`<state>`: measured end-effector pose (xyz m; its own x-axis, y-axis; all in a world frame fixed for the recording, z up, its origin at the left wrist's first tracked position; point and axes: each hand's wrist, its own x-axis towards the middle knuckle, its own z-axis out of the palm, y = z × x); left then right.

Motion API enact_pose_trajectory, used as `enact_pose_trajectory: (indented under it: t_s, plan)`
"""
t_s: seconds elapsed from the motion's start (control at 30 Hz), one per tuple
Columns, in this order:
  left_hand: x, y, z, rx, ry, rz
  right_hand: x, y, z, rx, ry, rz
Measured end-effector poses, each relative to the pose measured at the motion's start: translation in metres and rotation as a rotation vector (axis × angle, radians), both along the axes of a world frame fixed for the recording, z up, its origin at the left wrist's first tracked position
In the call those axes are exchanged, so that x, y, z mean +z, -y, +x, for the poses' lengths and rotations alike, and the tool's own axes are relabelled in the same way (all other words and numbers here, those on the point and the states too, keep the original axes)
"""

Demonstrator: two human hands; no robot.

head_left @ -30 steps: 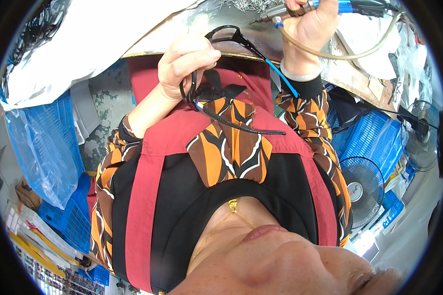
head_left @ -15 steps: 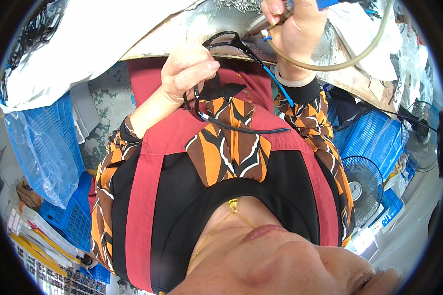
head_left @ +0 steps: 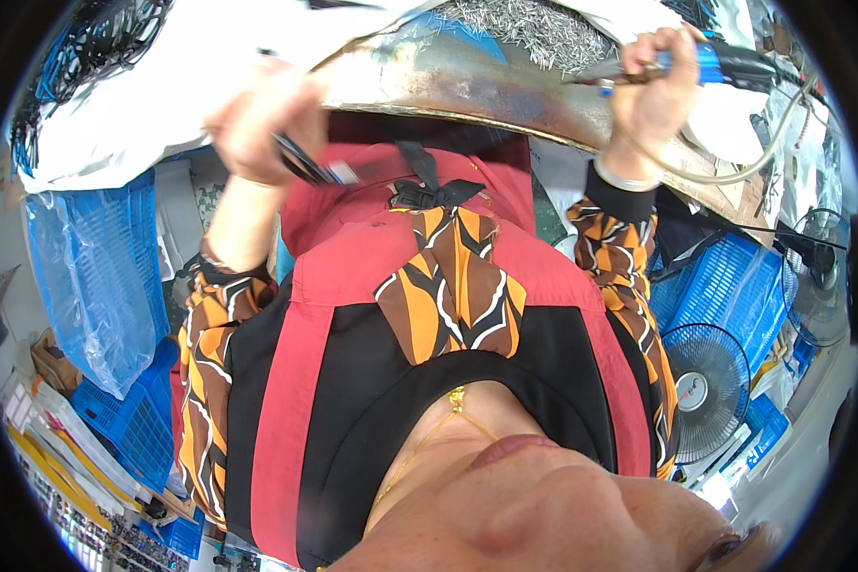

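My left hand point(head_left: 269, 122), smeared by motion, is over the front edge of the white sheeting at the left. It is closed around black eyeglass frames point(head_left: 302, 162); a dark arm with a pale tip sticks out below the fingers, and the rest is blurred or hidden. My right hand point(head_left: 660, 91) is raised at the far right, gripping a blue and black powered hand tool point(head_left: 720, 67). The tool's pointed metal tip is directed left, close to a heap of small silvery pins or screws point(head_left: 529, 30). A beige hose point(head_left: 734, 178) loops below it.
A worn metal work surface point(head_left: 458, 86) spans the front. White sheeting point(head_left: 153, 100) covers the left side, with black and blue eyeglass frames point(head_left: 114, 38) heaped on it. Blue crates point(head_left: 725, 286) flank me, and a fan point(head_left: 701, 391) stands at lower right.
My left hand has moved left with the eyeglass frames, away from my chest. My right hand has moved right and slightly down with the tool, apart from the frames. More of the pin heap shows.
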<state>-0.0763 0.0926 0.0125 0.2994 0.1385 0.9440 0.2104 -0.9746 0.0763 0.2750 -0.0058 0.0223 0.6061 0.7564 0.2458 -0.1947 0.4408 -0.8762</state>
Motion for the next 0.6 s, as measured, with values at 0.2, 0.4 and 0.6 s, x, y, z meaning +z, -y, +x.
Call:
enact_pose_trajectory:
  t_s: [0.2,0.4,0.6]
  plan:
    - [-0.003,-0.052,-0.040,0.293,-0.525,-0.286,0.015,0.028,0.046,-0.872,0.826,-0.175]
    - [0.051,-0.141,0.086,0.210,-0.430,0.164,0.055,-0.085,-0.029,-0.412,1.344,0.033]
    - [0.062,-0.249,0.159,0.122,-0.677,0.186,0.036,-0.179,-0.023,-0.217,1.871,-0.181]
